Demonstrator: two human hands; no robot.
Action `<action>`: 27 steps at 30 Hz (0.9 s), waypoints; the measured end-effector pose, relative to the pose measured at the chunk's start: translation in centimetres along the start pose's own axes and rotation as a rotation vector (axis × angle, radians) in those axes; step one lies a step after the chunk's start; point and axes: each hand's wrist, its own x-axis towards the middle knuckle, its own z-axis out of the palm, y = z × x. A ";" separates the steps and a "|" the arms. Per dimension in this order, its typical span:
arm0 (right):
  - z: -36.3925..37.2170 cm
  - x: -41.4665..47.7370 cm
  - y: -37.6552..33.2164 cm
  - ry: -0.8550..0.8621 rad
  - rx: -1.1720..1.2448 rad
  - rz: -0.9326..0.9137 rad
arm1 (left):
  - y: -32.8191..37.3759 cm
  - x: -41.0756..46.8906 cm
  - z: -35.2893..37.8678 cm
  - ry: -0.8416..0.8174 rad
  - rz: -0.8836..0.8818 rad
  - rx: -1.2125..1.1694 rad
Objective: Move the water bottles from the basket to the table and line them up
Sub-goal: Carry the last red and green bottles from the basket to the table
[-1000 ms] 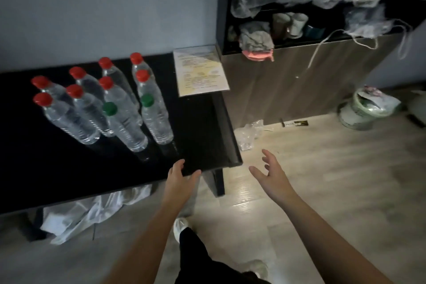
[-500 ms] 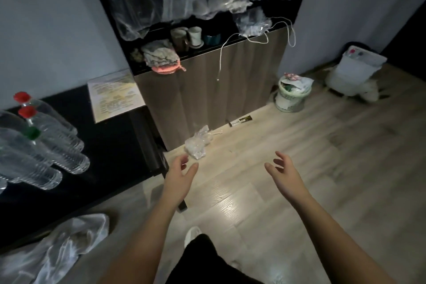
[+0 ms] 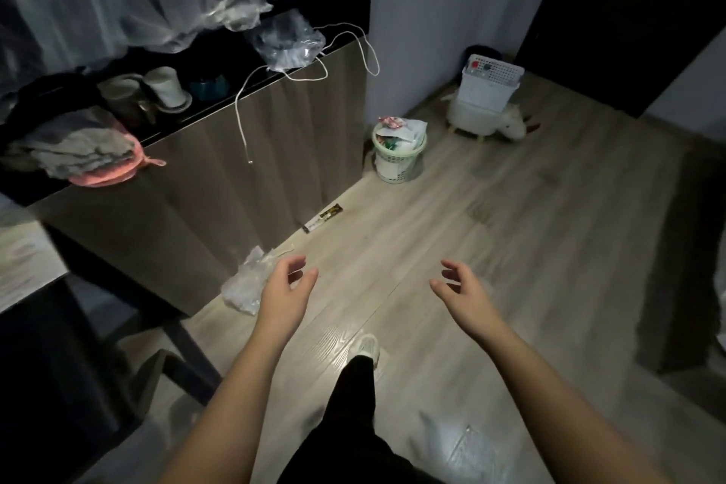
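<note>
Both the left grip (image 3: pixel 285 293) and right grip (image 3: pixel 465 295) hover released, empty (white basket (image 3: pixel 491 84) well beyond, rightward).

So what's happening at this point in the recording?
Nothing is being held. The person's left hand and right hand are both open and empty, out over the wooden floor. The white basket sits across the room on a sheep-shaped stool, with a red cap showing inside it. Only a corner of the black table shows at the left, with no bottles in view there. The person is probably heading for the basket.
</note>
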 end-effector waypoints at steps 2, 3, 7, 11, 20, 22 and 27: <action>-1.1 3.7 -1.2 0.021 -0.001 0.013 | 1.3 3.7 1.9 -0.035 0.006 -0.007; -1.6 5.5 -2.0 0.023 0.003 0.019 | 2.1 5.4 2.7 -0.050 0.008 -0.004; -3.4 12.4 -5.2 0.022 0.018 0.040 | 6.1 12.6 5.3 -0.113 0.031 0.043; -5.9 18.2 -7.4 0.076 0.062 0.047 | 10.0 18.9 8.4 -0.197 0.091 0.109; -13.4 26.6 -6.4 0.223 0.225 0.114 | 17.2 26.8 18.5 -0.317 0.158 0.127; -15.7 29.0 -5.6 0.232 0.247 0.127 | 18.2 28.1 21.5 -0.318 0.150 0.122; -22.9 36.3 -3.7 0.199 0.257 0.113 | 21.5 31.3 29.9 -0.250 0.140 0.100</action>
